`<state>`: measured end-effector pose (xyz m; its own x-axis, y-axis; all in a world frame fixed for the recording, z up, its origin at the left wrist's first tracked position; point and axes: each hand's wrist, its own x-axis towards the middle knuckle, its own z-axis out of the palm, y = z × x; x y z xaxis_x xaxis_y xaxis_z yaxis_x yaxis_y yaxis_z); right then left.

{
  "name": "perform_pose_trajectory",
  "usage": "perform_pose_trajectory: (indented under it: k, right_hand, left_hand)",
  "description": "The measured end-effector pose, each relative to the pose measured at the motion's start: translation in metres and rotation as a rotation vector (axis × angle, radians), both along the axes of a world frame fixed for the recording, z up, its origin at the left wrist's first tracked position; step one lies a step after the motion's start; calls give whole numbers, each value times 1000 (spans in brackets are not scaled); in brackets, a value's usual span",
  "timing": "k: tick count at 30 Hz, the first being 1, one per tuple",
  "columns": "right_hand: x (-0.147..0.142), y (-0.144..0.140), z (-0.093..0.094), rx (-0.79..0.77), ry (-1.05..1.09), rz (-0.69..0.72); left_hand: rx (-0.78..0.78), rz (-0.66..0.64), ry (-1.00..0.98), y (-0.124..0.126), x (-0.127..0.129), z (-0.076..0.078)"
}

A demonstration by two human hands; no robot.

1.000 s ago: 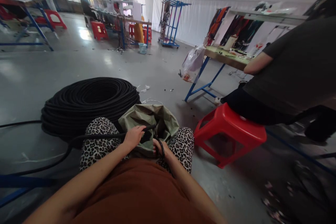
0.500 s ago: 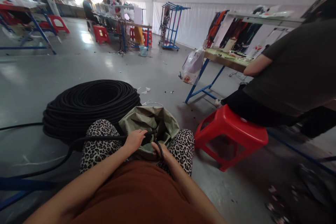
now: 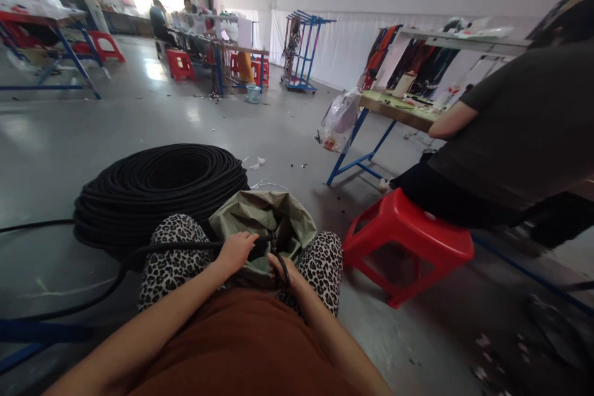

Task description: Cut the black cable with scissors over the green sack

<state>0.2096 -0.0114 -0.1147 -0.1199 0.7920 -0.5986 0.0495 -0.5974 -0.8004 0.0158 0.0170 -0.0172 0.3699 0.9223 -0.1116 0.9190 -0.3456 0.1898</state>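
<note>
I sit with an olive-green bag [image 3: 269,216] between my leopard-print knees. My left hand [image 3: 236,252] grips a black cable [image 3: 162,249] at the bag's mouth. The cable runs left across my knee and down to the floor. My right hand [image 3: 281,267] is closed on a loop of the same cable just right of the left hand, against the bag. A large coil of black cable [image 3: 160,189] lies on the floor in front of my left knee.
A person in a dark shirt [image 3: 520,130] sits on a red stool [image 3: 408,241] to my right at a blue-legged table [image 3: 394,110]. A blue frame bar [image 3: 41,331] lies at my left. Far tables, red stools and a blue rack [image 3: 304,43] stand at the back.
My hands stay on the cable at the bag; the left hand shifted slightly lower. The view tilted a little, nothing else moved.
</note>
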Motion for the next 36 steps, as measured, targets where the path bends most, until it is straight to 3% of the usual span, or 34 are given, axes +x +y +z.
perform_pose_trajectory:
  k: [12, 26, 36]
  right_hand:
    - [0, -2, 24, -11, -62, 25]
    - [-1, 2, 15, 70, -181, 117]
    - [-4, 2, 5, 27, -201, 46]
  left_hand:
    - [-16, 17, -20, 0, -1, 2]
    - [-19, -19, 14, 1, -6, -2]
    - [-56, -29, 11, 0, -6, -2]
